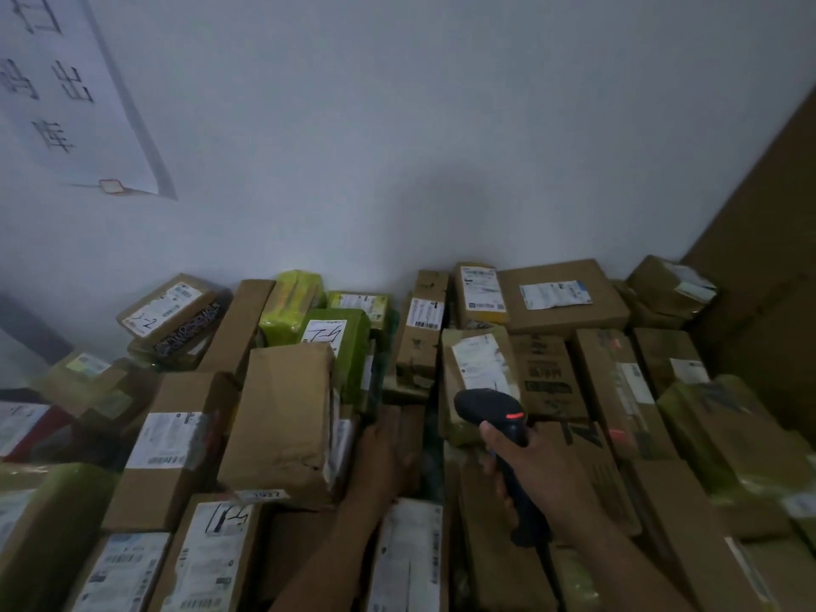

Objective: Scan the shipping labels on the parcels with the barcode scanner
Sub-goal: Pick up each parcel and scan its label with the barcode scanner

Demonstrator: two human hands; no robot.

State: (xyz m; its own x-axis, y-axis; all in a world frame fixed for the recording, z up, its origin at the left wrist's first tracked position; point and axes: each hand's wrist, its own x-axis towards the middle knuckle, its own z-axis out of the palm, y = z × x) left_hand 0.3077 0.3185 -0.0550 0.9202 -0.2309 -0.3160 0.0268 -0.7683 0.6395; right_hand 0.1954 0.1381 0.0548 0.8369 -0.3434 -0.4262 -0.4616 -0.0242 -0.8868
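Head view is dim and blurred. The left hand lies between parcels; its grip I cannot tell. The right hand grips the barcode scanner, just before a white shipping label near the wall.

My left hand and right hand are bare. My left forearm and right forearm are bare too, right down to the lower edge of the view. The light is dim and my left hand is blurred, so I cannot make out its nails or any marks. On my right hand the fingers show as separate rounded shapes. My right forearm looks broader than my left.
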